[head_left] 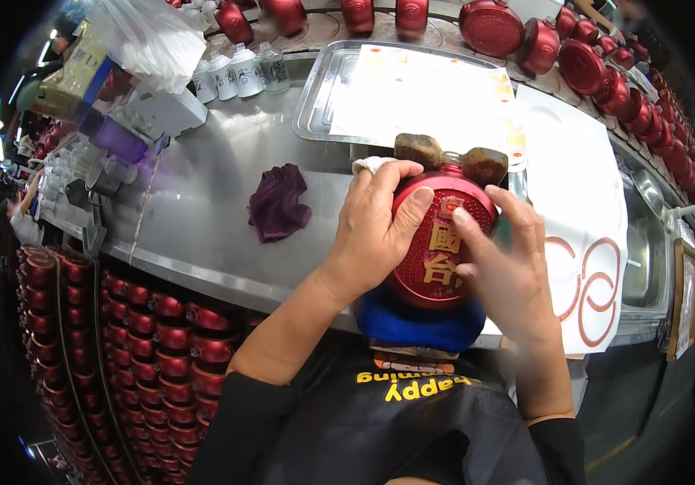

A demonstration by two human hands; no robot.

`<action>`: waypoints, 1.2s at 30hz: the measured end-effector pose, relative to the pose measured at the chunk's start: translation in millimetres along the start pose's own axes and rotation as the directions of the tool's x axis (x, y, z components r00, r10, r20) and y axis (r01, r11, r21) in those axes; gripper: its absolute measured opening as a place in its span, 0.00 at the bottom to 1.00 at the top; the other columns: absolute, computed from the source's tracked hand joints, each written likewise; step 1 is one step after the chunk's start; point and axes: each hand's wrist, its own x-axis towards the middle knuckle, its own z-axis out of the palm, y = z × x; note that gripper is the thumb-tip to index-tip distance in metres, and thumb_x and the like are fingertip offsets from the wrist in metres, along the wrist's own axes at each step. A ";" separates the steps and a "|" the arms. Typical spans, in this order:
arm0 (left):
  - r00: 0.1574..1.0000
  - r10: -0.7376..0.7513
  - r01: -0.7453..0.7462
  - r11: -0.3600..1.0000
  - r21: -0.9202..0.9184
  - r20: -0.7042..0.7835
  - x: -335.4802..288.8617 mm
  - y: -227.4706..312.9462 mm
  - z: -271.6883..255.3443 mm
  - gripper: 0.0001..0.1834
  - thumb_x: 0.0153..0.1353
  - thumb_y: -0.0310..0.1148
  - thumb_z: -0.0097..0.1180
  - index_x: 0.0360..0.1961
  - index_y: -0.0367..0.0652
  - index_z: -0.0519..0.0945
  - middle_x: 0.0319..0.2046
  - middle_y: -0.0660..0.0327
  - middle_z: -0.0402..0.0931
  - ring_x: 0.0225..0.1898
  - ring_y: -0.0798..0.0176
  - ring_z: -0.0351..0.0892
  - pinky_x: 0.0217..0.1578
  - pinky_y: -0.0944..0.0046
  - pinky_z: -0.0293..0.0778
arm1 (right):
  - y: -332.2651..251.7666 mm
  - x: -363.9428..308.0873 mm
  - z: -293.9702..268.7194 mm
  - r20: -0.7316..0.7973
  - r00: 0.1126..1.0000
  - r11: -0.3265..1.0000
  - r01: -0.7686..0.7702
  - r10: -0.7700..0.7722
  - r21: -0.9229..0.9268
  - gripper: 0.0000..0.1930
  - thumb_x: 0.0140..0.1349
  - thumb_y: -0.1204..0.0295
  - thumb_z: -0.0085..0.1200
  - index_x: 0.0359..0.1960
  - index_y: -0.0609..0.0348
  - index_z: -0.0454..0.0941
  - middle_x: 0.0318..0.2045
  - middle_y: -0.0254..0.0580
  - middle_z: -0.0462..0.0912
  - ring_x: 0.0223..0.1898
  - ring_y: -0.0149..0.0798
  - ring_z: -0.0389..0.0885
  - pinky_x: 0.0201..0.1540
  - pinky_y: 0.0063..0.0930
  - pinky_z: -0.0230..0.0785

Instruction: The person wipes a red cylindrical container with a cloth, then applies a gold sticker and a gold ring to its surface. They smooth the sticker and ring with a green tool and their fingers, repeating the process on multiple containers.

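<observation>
A round, flat-faced red bottle (pixel 420 279) with raised gold characters lies tilted in front of me. Its neck points away between two brown padded blocks (pixel 485 165), and its lower end rests at a blue cloth pad (pixel 420 322). My left hand (pixel 376 226) holds the upper left side, thumb on the face, fingers curled over the rim. Across from it, my right hand (pixel 517 271) grips the right side; its thumb presses beside a small red-and-gold emblem (pixel 449 208) near the top. A bit of white cloth (pixel 372 165) shows by my left fingers.
A crumpled purple cloth (pixel 280 204) lies on the steel counter (pixel 210 210). Beyond is a metal tray (pixel 315 105) with white label sheets (pixel 428 93). Ring-shaped strips (pixel 598 307) lie on white board at right. Red bottles line the far conveyor (pixel 444 36) and racks (pixel 174 364) at lower left.
</observation>
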 end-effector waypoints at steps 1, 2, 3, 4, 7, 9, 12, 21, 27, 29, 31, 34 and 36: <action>1.000 -0.007 0.007 1.000 -0.007 0.008 -1.9 -0.8 -0.7 0.23 0.73 0.46 0.55 0.53 0.35 0.77 0.46 0.46 0.79 0.48 0.44 0.76 0.52 0.51 0.71 | -1.1 -1.8 -1.8 0.018 1.000 1.000 0.018 -0.018 -0.006 0.29 0.54 0.67 0.68 0.62 0.45 0.81 0.66 0.51 0.68 0.64 0.56 0.68 0.65 0.49 0.65; 1.000 -0.005 0.005 1.000 -0.015 0.018 -4.0 -1.9 -1.3 0.23 0.73 0.46 0.55 0.54 0.35 0.77 0.47 0.46 0.78 0.48 0.44 0.76 0.53 0.51 0.71 | -2.3 -3.6 -4.0 0.036 0.999 0.999 0.036 -0.036 -0.012 0.30 0.53 0.67 0.69 0.62 0.45 0.81 0.65 0.51 0.68 0.64 0.55 0.68 0.65 0.49 0.66; 1.000 -0.007 0.008 1.000 -0.015 0.010 -6.3 -3.3 -1.7 0.24 0.73 0.47 0.55 0.56 0.35 0.76 0.48 0.45 0.78 0.49 0.44 0.76 0.54 0.52 0.71 | -3.2 -5.1 -6.6 0.046 0.999 0.999 0.022 -0.020 -0.029 0.30 0.51 0.67 0.70 0.60 0.45 0.82 0.65 0.50 0.69 0.64 0.55 0.68 0.64 0.48 0.67; 1.000 -0.001 0.001 1.000 -0.016 0.003 -8.7 -5.0 -2.2 0.25 0.73 0.47 0.55 0.58 0.35 0.75 0.50 0.45 0.78 0.50 0.44 0.76 0.55 0.52 0.71 | -4.1 -7.0 -9.3 0.031 0.999 0.999 0.011 -0.010 -0.030 0.30 0.50 0.67 0.70 0.60 0.45 0.82 0.65 0.50 0.69 0.64 0.55 0.68 0.64 0.48 0.67; 1.000 -0.021 0.020 0.998 -0.060 -0.005 -15.5 -9.8 -2.2 0.29 0.73 0.49 0.56 0.62 0.35 0.72 0.52 0.44 0.77 0.53 0.45 0.76 0.56 0.53 0.70 | -4.7 -14.9 -12.5 -0.015 1.000 1.000 0.026 -0.026 -0.001 0.29 0.48 0.68 0.71 0.57 0.45 0.84 0.65 0.49 0.69 0.63 0.55 0.69 0.64 0.49 0.68; 0.999 -0.041 0.041 0.996 -0.082 0.000 -18.9 -10.6 -3.6 0.32 0.73 0.50 0.55 0.65 0.35 0.69 0.55 0.45 0.76 0.54 0.46 0.76 0.59 0.53 0.68 | -2.4 -23.8 -11.5 0.037 0.998 0.998 0.056 -0.055 -0.024 0.30 0.47 0.69 0.72 0.57 0.45 0.84 0.65 0.50 0.69 0.63 0.55 0.69 0.64 0.49 0.68; 0.971 0.208 -0.199 0.976 0.085 -0.114 -23.0 -6.7 -9.2 0.34 0.73 0.53 0.54 0.67 0.37 0.68 0.56 0.44 0.77 0.55 0.46 0.75 0.62 0.52 0.63 | 4.4 -40.3 -12.5 0.028 0.999 1.000 0.019 -0.019 0.010 0.30 0.49 0.76 0.70 0.58 0.48 0.82 0.67 0.56 0.69 0.65 0.59 0.70 0.64 0.49 0.69; 0.784 0.471 -0.617 0.660 0.428 0.405 -87.2 18.2 -1.4 0.24 0.71 0.55 0.50 0.60 0.58 0.83 0.55 0.70 0.83 0.64 0.55 0.66 0.70 0.42 0.45 | 3.9 22.2 -34.8 0.002 0.989 0.989 0.150 -0.150 -0.001 0.13 0.55 0.81 0.63 0.42 0.59 0.77 0.32 0.38 0.80 0.37 0.45 0.81 0.41 0.37 0.71; 0.935 0.354 -0.338 0.857 0.389 0.032 -110.6 5.6 -11.9 0.35 0.67 0.54 0.58 0.67 0.41 0.73 0.57 0.50 0.79 0.67 0.46 0.60 0.67 0.42 0.52 | -29.0 33.4 -31.2 0.071 0.888 0.890 0.456 -0.454 -0.006 0.04 0.54 0.67 0.57 0.27 0.47 0.75 0.26 0.31 0.69 0.34 0.35 0.75 0.43 0.38 0.64; 0.965 0.262 -0.247 0.896 0.368 0.009 -111.6 -4.0 -7.1 0.54 0.64 0.55 0.63 0.75 0.28 0.51 0.64 0.40 0.70 0.71 0.31 0.51 0.69 0.38 0.48 | -27.3 31.1 -33.2 0.068 0.859 0.855 0.493 -0.507 0.161 0.03 0.54 0.67 0.58 0.28 0.46 0.78 0.25 0.29 0.69 0.32 0.34 0.75 0.42 0.37 0.63; 0.985 0.171 -0.166 0.922 0.349 0.016 -112.9 -11.0 0.8 0.58 0.61 0.56 0.65 0.76 0.28 0.47 0.68 0.37 0.64 0.71 0.28 0.49 0.70 0.38 0.47 | -20.1 37.0 -32.2 0.101 0.909 0.912 0.392 -0.404 0.118 0.03 0.54 0.68 0.60 0.29 0.46 0.79 0.26 0.28 0.70 0.31 0.34 0.75 0.42 0.37 0.64; 0.995 0.071 -0.090 0.924 0.372 0.066 -113.8 -14.8 6.5 0.64 0.57 0.56 0.68 0.77 0.27 0.43 0.74 0.33 0.51 0.71 0.29 0.50 0.70 0.38 0.46 | -17.0 46.0 -27.0 0.007 0.929 0.929 0.371 -0.371 -0.012 0.06 0.50 0.70 0.65 0.30 0.46 0.80 0.26 0.28 0.72 0.30 0.34 0.76 0.42 0.38 0.62; 0.996 0.076 -0.090 0.932 0.352 0.052 -112.2 -15.4 6.8 0.64 0.58 0.55 0.68 0.77 0.27 0.42 0.74 0.33 0.50 0.72 0.30 0.51 0.70 0.38 0.46 | -26.2 39.7 -28.0 0.035 0.871 0.870 0.492 -0.490 -0.039 0.09 0.49 0.70 0.67 0.30 0.46 0.80 0.25 0.29 0.72 0.31 0.34 0.77 0.41 0.38 0.61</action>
